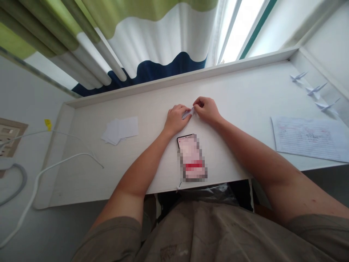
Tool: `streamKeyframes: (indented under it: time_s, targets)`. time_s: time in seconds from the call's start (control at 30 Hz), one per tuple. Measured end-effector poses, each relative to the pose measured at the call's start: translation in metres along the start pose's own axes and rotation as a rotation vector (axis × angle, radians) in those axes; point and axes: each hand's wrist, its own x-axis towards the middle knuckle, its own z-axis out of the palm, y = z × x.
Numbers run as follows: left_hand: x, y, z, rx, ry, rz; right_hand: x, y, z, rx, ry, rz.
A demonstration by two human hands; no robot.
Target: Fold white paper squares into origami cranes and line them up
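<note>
A small folded piece of white paper (pixel 188 113) is held between my two hands, just above or on the white desk (pixel 152 163). My left hand (pixel 176 118) has its fingers closed over the paper's left part. On the other side, my right hand (pixel 206 109) pinches the paper's right end between thumb and forefinger. Part of the paper is hidden under the fingers. A phone (pixel 192 156) lies face up in front of my hands, its screen lit and mostly blurred out.
Several loose white paper sheets (pixel 128 126) lie at the left. Several folded paper figures (pixel 316 89) stand along the right wall, above a written, lined paper (pixel 311 138). A white cable (pixel 62 160) loops over the desk's left end. A curtain (pixel 163 36) hangs behind the raised back edge.
</note>
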Motion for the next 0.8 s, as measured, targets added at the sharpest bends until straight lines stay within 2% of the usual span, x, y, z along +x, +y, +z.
streamKeyframes:
  time_s: [0.17, 0.3, 0.4, 0.5, 0.6, 0.8]
  targets:
    - [0.0, 0.0, -0.002, -0.014, -0.003, 0.008, 0.003, 0.005, -0.004, 0.09, -0.027, 0.028]
    - [-0.004, -0.002, -0.002, -0.051, 0.019, 0.012, -0.004, 0.018, -0.017, 0.209, -0.061, 0.022]
    - [-0.009, -0.003, -0.002, -0.05, 0.017, 0.027, -0.013, 0.025, -0.026, 0.246, -0.025, -0.074]
    - [-0.011, 0.0, -0.002, -0.003, 0.027, 0.031, -0.02, 0.026, -0.028, 0.159, -0.053, -0.271]
    - [-0.009, 0.002, -0.003, 0.01, 0.02, 0.046, -0.022, 0.023, -0.025, 0.019, -0.154, -0.397]
    - [-0.006, 0.003, -0.005, -0.009, -0.007, 0.019, -0.014, 0.023, -0.022, -0.106, -0.214, -0.363]
